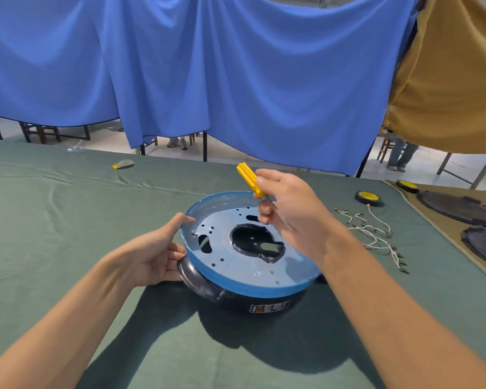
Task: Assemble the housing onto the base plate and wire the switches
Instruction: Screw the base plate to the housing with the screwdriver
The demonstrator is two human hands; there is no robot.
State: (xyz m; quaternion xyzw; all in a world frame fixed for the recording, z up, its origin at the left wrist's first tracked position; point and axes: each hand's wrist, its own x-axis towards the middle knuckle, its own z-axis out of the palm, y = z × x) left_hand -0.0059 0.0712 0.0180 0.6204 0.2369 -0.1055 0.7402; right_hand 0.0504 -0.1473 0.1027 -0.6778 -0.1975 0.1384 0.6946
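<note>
Silvery metal edged in blue: the base plate (230, 262) sits mid-frame on top of the black housing (202, 282), which rests on the green-covered bench (68, 220). I see a large irregular opening at the plate's centre and small holes scattered round it.

My left hand (157, 254) grips the plate's left rim, thumb over the top edge and fingers curled beneath. My right hand (292, 211) hovers over the far right part of the plate, its fingers pinching a yellow-handled screwdriver (249, 179). The tool's long axis slants from upper left down to lower right. The handle sticks up past the thumb, and I cannot make out the tip behind the fingers.

The plate's holes lie below and to the lower left of those fingers, so the right hand is the one placed to drive. I judge the blade must first be swung upright over a hole.

Further right in the frame lie loose white wires (376, 237) and a roll of tape (369, 198), both untouched.
</note>
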